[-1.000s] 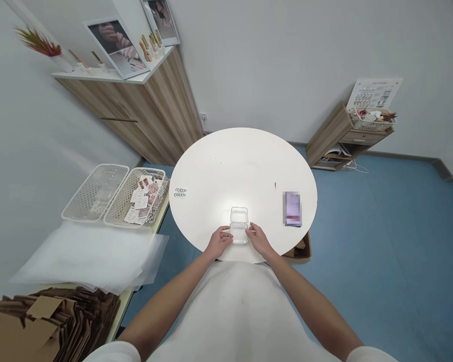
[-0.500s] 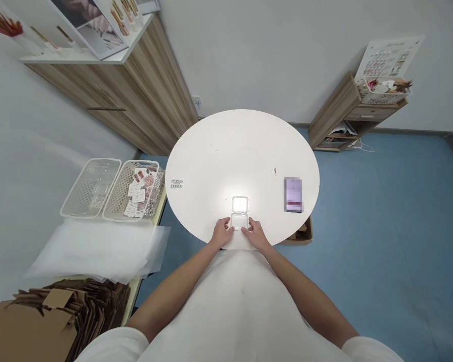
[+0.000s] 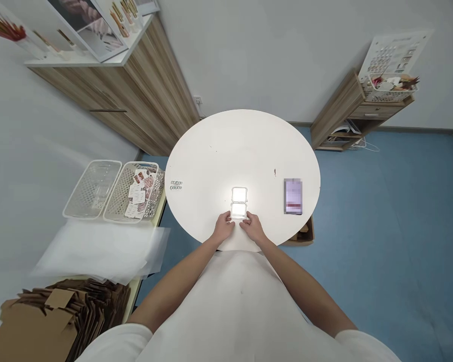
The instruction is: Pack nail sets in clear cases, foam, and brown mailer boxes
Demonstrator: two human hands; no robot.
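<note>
A small clear hinged case (image 3: 239,210) lies opened out on the round white table (image 3: 241,141), near its front edge, with its lid on the far side. My left hand (image 3: 224,226) is at the near left corner of the case, thumb and fingers apart. At the near right corner is my right hand (image 3: 252,227), its thumb and fingers also spread. Both hands are at the case's edges; whether the fingertips press on it is too small to tell. A small sheet of nail-like pieces (image 3: 176,185) lies at the table's left side.
A blurred purple-screened device (image 3: 293,196) lies on the table's right. Left of the table are a basket with printed cards (image 3: 113,206), another basket (image 3: 72,201), white sheets (image 3: 105,249) and stacked cardboard (image 3: 33,327). A cardboard box (image 3: 308,239) stands below the right edge.
The opened case has moved slightly away from me across the table. Both hands have shifted forward a little with it and now sit at its near corners. The view has tilted slightly.
</note>
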